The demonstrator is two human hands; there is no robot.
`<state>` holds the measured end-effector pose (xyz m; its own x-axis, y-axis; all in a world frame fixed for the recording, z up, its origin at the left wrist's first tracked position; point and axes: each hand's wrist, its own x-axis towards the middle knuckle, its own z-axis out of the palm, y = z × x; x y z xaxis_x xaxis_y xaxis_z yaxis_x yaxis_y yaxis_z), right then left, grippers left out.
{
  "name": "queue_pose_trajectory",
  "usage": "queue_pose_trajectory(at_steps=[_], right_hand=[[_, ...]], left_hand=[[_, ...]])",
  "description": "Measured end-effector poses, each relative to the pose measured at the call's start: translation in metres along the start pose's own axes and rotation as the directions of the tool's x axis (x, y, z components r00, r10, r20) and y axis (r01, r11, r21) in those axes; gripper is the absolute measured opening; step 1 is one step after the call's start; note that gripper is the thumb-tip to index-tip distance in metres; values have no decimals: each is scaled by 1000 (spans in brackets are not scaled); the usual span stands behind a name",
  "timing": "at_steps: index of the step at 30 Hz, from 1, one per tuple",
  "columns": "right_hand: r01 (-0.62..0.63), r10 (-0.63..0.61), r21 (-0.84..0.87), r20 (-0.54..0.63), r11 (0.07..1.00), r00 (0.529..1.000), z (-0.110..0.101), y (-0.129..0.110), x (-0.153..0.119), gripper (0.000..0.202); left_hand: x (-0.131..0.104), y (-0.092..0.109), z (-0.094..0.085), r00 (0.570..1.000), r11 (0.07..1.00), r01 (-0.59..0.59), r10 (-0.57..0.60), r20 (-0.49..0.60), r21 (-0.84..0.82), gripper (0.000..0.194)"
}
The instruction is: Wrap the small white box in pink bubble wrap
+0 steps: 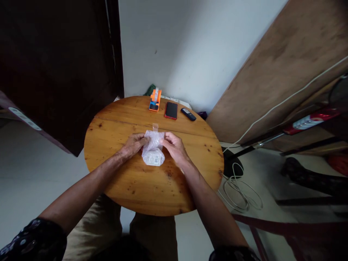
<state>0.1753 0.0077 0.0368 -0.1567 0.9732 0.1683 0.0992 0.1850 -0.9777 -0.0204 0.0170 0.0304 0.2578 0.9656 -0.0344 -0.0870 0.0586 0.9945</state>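
A small item in clear bubble wrap (153, 146) is at the middle of the round wooden table (122, 181). My left hand (133, 143) pinches the wrap's left edge, and my right hand (174, 145) grips its right edge with the thumb on top. Through the wrap's near end a pale label with a printed square code shows; the item itself is hard to make out. A short strip of clear tape (155, 127) sticks out beyond the far edge of the wrap.
Toward the table's far edge stand an orange and blue tape dispenser (154, 100), a dark phone with red edges (171, 110) and a small dark handset (188, 114). A wall rises behind. Coiled white cable (239, 194) lies on the floor at right.
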Motion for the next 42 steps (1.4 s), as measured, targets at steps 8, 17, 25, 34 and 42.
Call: queue_pose_trajectory(at_steps=[8,17,25,34,42], right_hand=[[-26,31,24,-223,999,974,1,17,18,37],[102,-223,-420,-248,902,943,1,2,2,29],[3,-60,-246,-225,969,972,8,2,1,26],[-103,220,345,-320,933,922,-11,3,8,33],[-106,231,358,-328,928,916,-9,4,8,32]], left_hand=[[3,-1,0,996,990,-93,94,2,-108,42],[-2,2,1,994,996,-36,44,101,-84,39],[-4,5,1,991,975,3,27,132,-223,44],[5,9,-10,996,973,-70,55,-71,-221,42],[-5,5,-8,961,936,-207,249,-119,286,40]])
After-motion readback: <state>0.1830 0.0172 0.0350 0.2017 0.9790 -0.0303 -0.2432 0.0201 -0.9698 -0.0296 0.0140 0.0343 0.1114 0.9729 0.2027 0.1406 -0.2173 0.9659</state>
